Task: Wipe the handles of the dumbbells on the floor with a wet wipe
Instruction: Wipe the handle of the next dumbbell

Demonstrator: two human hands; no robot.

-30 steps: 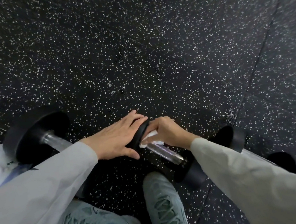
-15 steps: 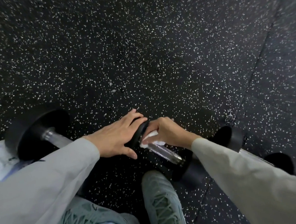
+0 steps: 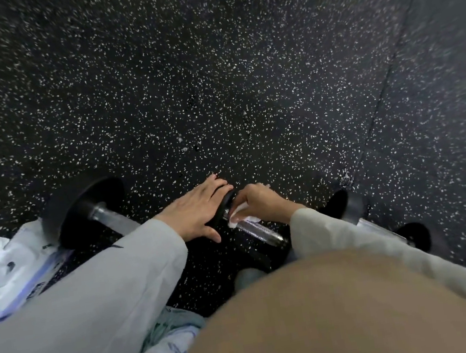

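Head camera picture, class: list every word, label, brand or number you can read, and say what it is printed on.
No text can be read.
Wet wipes pack: dark marks on the purple band, too blurred to read.
Dumbbell under the left hand and right hand with the wipe: no marking visible.
Other dumbbells: no marking visible.

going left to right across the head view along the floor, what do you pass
wet wipe pack → left dumbbell → left hand resting on the middle dumbbell's black head → wet wipe gripped by the right hand → middle dumbbell's handle → right dumbbell
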